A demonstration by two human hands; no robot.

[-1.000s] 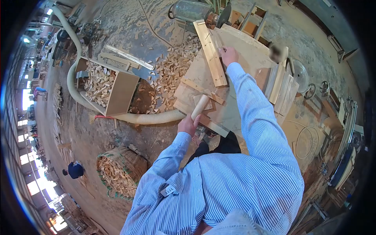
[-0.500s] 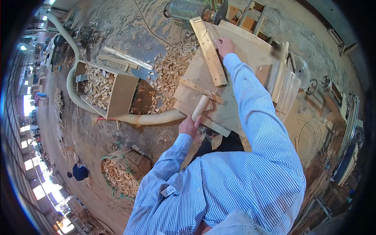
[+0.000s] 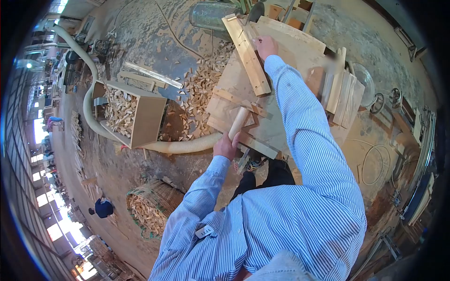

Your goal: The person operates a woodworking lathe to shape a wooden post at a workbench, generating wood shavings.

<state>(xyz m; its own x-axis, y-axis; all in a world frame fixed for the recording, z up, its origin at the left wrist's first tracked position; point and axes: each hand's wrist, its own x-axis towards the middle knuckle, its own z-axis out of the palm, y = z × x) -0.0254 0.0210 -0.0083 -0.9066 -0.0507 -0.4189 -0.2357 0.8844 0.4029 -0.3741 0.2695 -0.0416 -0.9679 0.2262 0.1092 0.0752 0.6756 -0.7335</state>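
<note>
My left hand (image 3: 227, 146) is wrapped round the near end of a pale wooden cylinder (image 3: 239, 122), which points away from me over the worktable (image 3: 281, 124). The cylinder's far end is by a thin wooden strip (image 3: 224, 95) lying on the tabletop. At the far side, my right hand (image 3: 267, 47) is closed beside a long wooden board (image 3: 248, 55) that lies at a slant across the table. Its fingertips are at the board's right edge; whatever they pinch is too small to make out.
Triangular wood offcuts (image 3: 199, 89) cover the floor left of the table. A wooden box (image 3: 150, 117), a ribbed hose (image 3: 187, 145) and a wicker basket (image 3: 161, 196) stand nearby. Stacked boards (image 3: 347, 100) are at right. Another person (image 3: 101, 207) is far off at left.
The view has shifted slightly. My left hand still grips the cylinder, and my right hand stays beside the slanted board, with little visible movement.
</note>
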